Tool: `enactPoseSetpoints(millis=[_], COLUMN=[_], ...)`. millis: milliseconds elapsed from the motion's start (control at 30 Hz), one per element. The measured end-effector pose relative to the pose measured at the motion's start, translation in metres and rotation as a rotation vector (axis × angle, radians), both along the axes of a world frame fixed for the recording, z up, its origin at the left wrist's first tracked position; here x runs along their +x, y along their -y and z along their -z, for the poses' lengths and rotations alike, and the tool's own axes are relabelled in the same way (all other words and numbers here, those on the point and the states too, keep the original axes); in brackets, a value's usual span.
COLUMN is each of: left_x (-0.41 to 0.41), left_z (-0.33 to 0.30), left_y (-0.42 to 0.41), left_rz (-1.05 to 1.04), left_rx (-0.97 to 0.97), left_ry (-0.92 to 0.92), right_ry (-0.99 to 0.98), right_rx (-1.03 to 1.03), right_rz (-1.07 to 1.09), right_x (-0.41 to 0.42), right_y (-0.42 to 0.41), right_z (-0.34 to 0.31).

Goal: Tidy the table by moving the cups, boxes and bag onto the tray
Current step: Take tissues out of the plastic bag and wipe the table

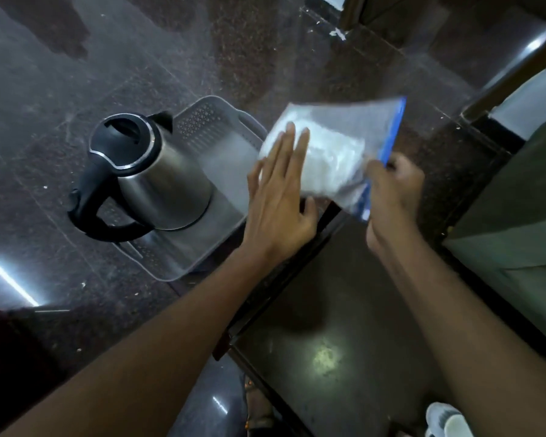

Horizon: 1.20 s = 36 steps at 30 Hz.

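A clear zip bag (pixel 338 146) with a blue seal strip and white contents hangs in the air above the right end of the grey plastic tray (pixel 202 234). My right hand (pixel 394 187) pinches the bag at its blue edge. My left hand (pixel 281 197) is flat with fingers spread, its fingertips against the bag's near face. The bag is motion-blurred. The tray lies on the dark stone floor to the left of a dark glossy table (pixel 344 310). White cups (pixel 448 421) show at the bottom right corner, partly cut off.
A steel electric kettle (pixel 145 175) with a black handle and lid stands on the tray's left half. A green-covered seat (pixel 524 209) lies to the right. Dark speckled floor surrounds the tray.
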<state>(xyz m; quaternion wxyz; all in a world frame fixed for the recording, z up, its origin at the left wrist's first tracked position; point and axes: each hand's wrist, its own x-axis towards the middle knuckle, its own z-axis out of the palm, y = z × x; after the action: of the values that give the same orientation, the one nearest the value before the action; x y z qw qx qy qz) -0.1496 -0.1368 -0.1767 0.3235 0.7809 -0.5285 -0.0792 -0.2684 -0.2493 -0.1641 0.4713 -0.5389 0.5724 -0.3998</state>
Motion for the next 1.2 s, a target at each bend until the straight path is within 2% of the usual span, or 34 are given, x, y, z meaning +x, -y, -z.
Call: enactPoseSetpoints(millis=[133,300,433,600,833,1000,1100,1200], left_x=[-0.056,-0.117,-0.144,-0.165,-0.169,-0.166,-0.161,-0.151], left_z=[0.032,0.095,0.129,0.140,0.143,0.142,0.136,0.132], left_y=[-0.030,-0.078,-0.097,-0.101,-0.093,-0.091,-0.089,-0.084], left_rz=[0.242,0.479,0.537,0.572,0.601,0.546,0.477,0.411], left_rx=[0.102,0.505,0.692,0.755,0.820,0.751,0.670,0.617], left_ry=[0.079,0.144,0.166,0.169,0.143,0.056,-0.055,-0.118], right_ry=[-0.033,-0.313,-0.583,-0.675,-0.462,-0.118,0.066,0.132], right_rx=[0.231,0.412,0.450,0.443,0.615,0.726,0.706,0.640], right_rz=[0.146,0.146,0.040,0.032,0.051,0.111,0.156,0.196], right_x=[-0.102,-0.195,-0.225,-0.242,-0.245,-0.240,-0.239,-0.239], right_y=[-0.055,-0.125,-0.147,-0.152,-0.145,-0.147,-0.148,-0.149], right_z=[0.065,0.139,0.157,0.150,0.154,0.158,0.154,0.149])
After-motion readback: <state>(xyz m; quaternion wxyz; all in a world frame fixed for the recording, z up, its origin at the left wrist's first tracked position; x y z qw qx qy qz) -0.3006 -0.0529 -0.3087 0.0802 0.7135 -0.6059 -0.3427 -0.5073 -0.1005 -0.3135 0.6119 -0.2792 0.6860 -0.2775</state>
